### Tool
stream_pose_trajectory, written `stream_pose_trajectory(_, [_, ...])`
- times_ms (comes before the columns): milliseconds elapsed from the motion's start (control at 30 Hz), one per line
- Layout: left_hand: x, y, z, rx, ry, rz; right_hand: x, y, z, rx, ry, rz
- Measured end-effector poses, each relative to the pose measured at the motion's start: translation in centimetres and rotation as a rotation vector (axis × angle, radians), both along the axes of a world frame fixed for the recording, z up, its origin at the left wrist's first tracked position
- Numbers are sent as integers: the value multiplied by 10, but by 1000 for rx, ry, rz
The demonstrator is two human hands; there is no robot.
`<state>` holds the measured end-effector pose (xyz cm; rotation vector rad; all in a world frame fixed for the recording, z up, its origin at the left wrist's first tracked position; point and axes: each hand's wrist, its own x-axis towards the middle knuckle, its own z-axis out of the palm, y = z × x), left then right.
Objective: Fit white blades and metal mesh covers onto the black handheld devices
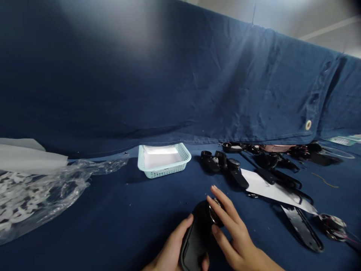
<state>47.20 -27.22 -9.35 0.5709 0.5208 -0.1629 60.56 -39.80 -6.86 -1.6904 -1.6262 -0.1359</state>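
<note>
My left hand (175,242) is wrapped round a black plastic shell (194,235), long with rounded ends, its thumb along the near side and fingertips showing at the lower right. A round shiny metallic part (214,211) sits at the shell's far end. Over that part lies my right hand (235,233), its fingers on top and its thumb against the lower edge; the fingers cover much of the part. I cannot tell whether the part is fixed to the shell.
A light blue basket (167,172) with white sheets stands ahead. On the left lies a clear plastic bag (36,199) of white pieces. Several black parts (238,177), white paper (270,188), a long black shell (303,227) and a wired round part (332,226) lie right. A blue cloth (169,82) hangs behind.
</note>
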Motion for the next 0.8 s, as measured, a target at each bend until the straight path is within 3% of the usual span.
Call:
stream_pose_trajectory(167, [-2,-3,4,-12,36,51,0,9,-2,5,-30,70])
stream_pose_trajectory(333, [-1,1,1,-24,37,3,3,9,-1,-42,-3,117])
stream_pose_trajectory(500, [-2,2,12,-27,58,-41,11,5,6,-95,25,169])
stream_pose_trajectory(700, [-3,1,10,-11,20,-63,14,3,13,-129,179,87])
stream_pose_trajectory(800, [-5,-2,5,53,-65,26,13,-1,19,-87,193,13])
